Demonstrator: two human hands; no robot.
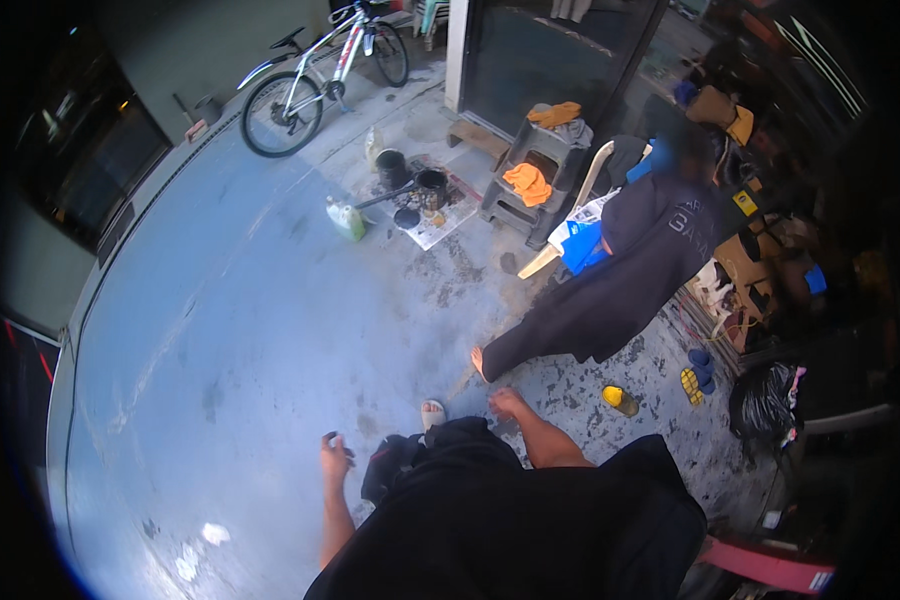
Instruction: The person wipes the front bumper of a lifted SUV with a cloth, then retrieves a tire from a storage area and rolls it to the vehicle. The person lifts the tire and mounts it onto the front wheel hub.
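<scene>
Over the grey floor (250, 330), the left hand (334, 458) hangs half-curled, the right hand (506, 403) loosely closed.

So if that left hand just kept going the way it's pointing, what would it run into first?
Probably nothing soon. The left hand points up the picture over bare grey floor. Far along that line lies a green jug, though depth is hard to judge.

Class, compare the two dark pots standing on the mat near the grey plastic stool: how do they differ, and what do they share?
The left pot stands at the mat's far left edge; the right pot stands nearer its middle. A long dark handle juts from the right pot toward the green jug; the left pot shows none. The left pot looks slightly taller. Both are dark, round, upright and open-topped.
</scene>
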